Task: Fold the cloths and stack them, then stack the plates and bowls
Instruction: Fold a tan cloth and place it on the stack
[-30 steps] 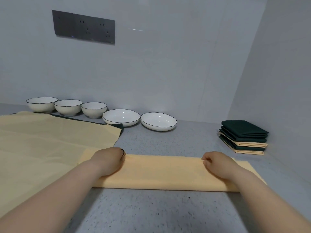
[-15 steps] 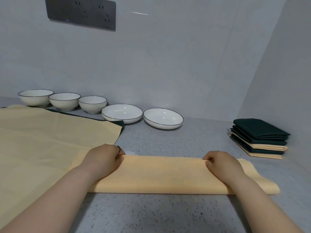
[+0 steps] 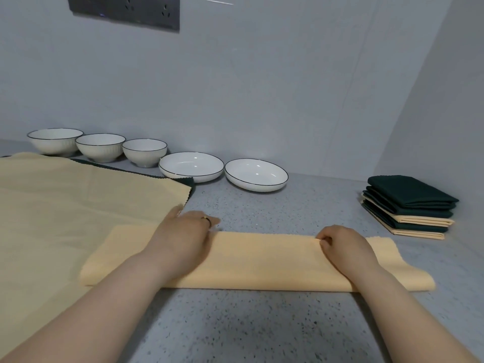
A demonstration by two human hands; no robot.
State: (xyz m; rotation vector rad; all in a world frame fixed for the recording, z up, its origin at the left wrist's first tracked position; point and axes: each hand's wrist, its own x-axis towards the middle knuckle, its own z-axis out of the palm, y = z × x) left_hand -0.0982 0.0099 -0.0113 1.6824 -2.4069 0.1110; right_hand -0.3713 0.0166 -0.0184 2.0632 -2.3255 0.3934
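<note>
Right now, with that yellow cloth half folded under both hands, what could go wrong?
The folded yellow cloth has its left end lying on the unfolded yellow cloth, so sliding it may rumple that one. Its right end looks uneven, so the next fold might come out crooked. The left hand lies flat while the right hand pinches the far edge, so a lift could skew it.

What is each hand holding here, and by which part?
The right hand pinches the folded yellow cloth at its far edge. The left hand rests flat on it, gripping nothing.
</note>
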